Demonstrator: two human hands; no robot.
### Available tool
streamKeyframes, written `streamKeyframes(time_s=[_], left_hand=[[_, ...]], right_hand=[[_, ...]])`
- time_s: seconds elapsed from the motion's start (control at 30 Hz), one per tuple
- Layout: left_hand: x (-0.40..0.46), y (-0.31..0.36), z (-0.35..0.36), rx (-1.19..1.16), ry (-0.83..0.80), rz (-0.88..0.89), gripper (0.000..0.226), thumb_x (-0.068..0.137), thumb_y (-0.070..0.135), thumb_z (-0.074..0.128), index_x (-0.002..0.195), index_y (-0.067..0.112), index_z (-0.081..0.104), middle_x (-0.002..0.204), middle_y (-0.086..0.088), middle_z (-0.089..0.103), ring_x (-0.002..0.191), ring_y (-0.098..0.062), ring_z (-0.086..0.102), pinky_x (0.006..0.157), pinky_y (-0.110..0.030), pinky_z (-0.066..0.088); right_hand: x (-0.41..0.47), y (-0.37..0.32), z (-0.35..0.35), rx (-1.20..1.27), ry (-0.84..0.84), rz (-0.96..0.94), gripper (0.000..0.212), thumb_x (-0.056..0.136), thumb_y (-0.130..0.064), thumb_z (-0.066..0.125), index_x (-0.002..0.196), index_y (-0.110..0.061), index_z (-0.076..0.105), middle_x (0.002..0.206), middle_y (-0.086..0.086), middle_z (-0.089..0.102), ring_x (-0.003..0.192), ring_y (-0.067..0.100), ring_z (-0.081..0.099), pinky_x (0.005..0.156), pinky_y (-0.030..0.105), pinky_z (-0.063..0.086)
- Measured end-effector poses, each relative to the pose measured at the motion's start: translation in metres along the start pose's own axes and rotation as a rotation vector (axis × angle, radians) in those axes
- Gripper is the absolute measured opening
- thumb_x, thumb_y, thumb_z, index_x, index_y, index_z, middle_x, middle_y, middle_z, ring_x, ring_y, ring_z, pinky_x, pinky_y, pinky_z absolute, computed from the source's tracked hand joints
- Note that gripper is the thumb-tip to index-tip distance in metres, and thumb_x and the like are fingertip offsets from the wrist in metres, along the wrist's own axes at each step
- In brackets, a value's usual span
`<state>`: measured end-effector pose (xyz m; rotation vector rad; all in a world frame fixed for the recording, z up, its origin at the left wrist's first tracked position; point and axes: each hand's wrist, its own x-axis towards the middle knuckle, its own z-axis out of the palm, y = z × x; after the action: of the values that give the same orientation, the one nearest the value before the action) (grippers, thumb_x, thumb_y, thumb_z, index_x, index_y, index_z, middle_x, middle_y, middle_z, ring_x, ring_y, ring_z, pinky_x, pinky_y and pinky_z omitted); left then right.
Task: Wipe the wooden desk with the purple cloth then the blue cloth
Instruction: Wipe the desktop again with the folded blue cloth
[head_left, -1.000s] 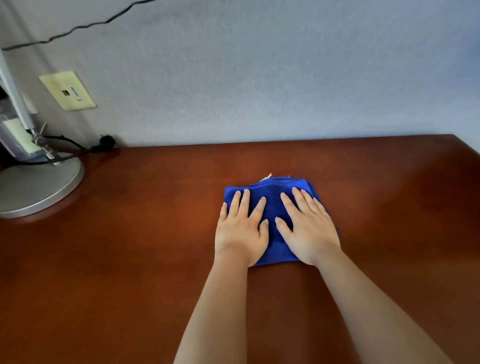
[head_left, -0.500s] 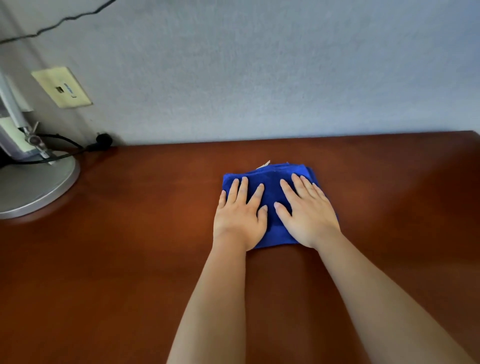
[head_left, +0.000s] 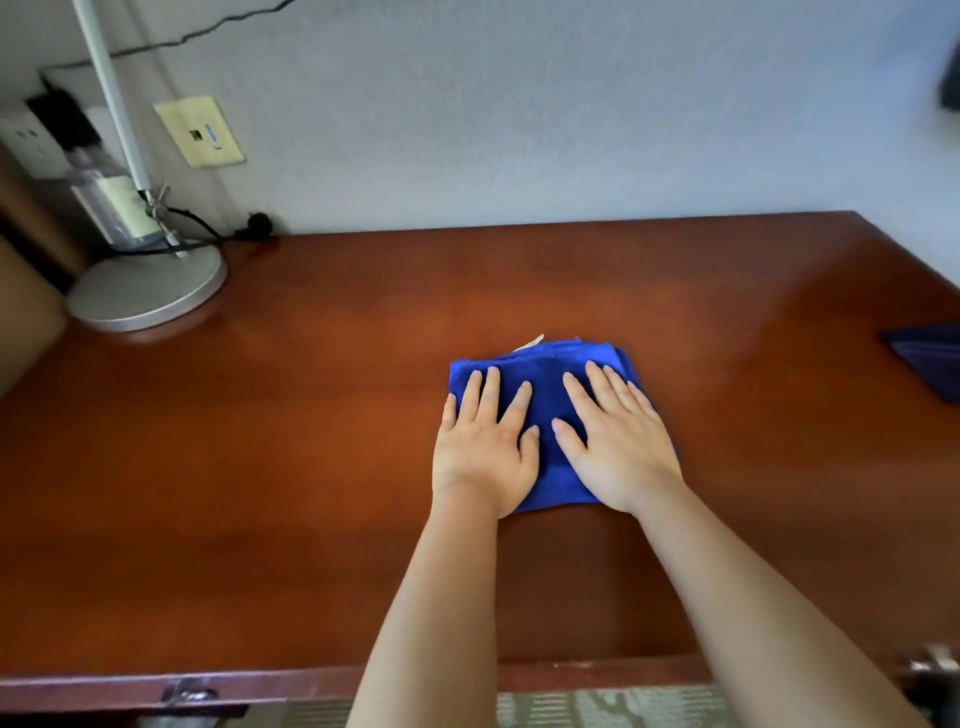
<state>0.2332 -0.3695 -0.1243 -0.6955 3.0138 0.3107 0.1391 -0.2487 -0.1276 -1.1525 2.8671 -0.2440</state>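
A folded blue cloth (head_left: 545, 374) lies on the wooden desk (head_left: 260, 441), right of its middle. My left hand (head_left: 485, 441) presses flat on the cloth's left part, fingers straight and spread. Beside it my right hand (head_left: 618, 441) presses flat on the right part, fingers straight too. A small white tag sticks out at the cloth's far edge. The purple cloth (head_left: 930, 358) lies folded at the desk's right edge, partly cut off by the frame.
A silver lamp base (head_left: 150, 291) with its pole and a black cable stands at the desk's back left, near a wall outlet (head_left: 200, 132). The grey wall runs along the far edge. The desk's front edge (head_left: 260, 680) and patterned carpet show below.
The view has pulled back and swung, so the lamp, the desk's front edge and the purple cloth now show. Both hands stay flat on the blue cloth, which has slid slightly nearer.
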Motion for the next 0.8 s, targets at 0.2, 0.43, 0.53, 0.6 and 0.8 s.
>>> streamKeyframes(time_s=[0.2,0.43,0.53,0.6,0.8], left_hand=[[-0.015,0.002,0.001,0.019,0.002,0.003,0.055,0.103,0.043,0.016,0.154,0.032,-0.001,0.162,-0.001,-0.013,0.147,-0.018,-0.017,0.118,-0.038,-0.010],[0.038,-0.002,-0.004,0.038,0.016,0.016,0.054,0.103,0.043,0.017,0.154,0.033,0.001,0.162,-0.001,-0.011,0.148,-0.018,-0.015,0.119,-0.038,-0.008],[0.066,-0.004,-0.006,0.035,0.016,0.000,0.054,0.103,0.042,0.017,0.154,0.033,0.001,0.162,-0.001,-0.011,0.148,-0.017,-0.015,0.119,-0.038,-0.008],[0.081,-0.005,-0.008,0.030,0.016,-0.005,0.054,0.103,0.042,0.017,0.154,0.033,0.001,0.162,-0.001,-0.011,0.148,-0.017,-0.015,0.119,-0.038,-0.008],[0.107,-0.008,-0.010,0.034,0.015,-0.014,0.054,0.103,0.043,0.017,0.154,0.032,0.001,0.162,-0.001,-0.010,0.148,-0.018,-0.014,0.120,-0.039,-0.007]], right_hand=[[-0.019,-0.003,-0.001,0.022,0.008,-0.004,0.062,0.100,-0.049,0.024,0.155,-0.023,0.007,0.162,0.002,-0.002,0.149,0.015,-0.005,0.118,0.030,-0.005],[0.031,0.009,0.000,0.023,0.035,0.002,0.063,0.099,-0.050,0.025,0.154,-0.024,0.009,0.162,0.001,0.001,0.149,0.014,-0.003,0.118,0.031,-0.003],[0.062,0.016,0.001,0.017,0.033,-0.004,0.063,0.099,-0.050,0.025,0.154,-0.024,0.010,0.162,0.001,0.001,0.148,0.014,-0.003,0.118,0.030,-0.004],[0.078,0.019,0.000,0.014,0.027,-0.008,0.063,0.099,-0.050,0.024,0.155,-0.025,0.009,0.162,0.001,0.000,0.148,0.013,-0.004,0.118,0.030,-0.004],[0.106,0.025,-0.001,-0.010,0.005,-0.014,0.063,0.100,-0.050,0.021,0.155,-0.024,0.007,0.162,0.001,-0.001,0.148,0.014,-0.005,0.119,0.030,-0.004]])
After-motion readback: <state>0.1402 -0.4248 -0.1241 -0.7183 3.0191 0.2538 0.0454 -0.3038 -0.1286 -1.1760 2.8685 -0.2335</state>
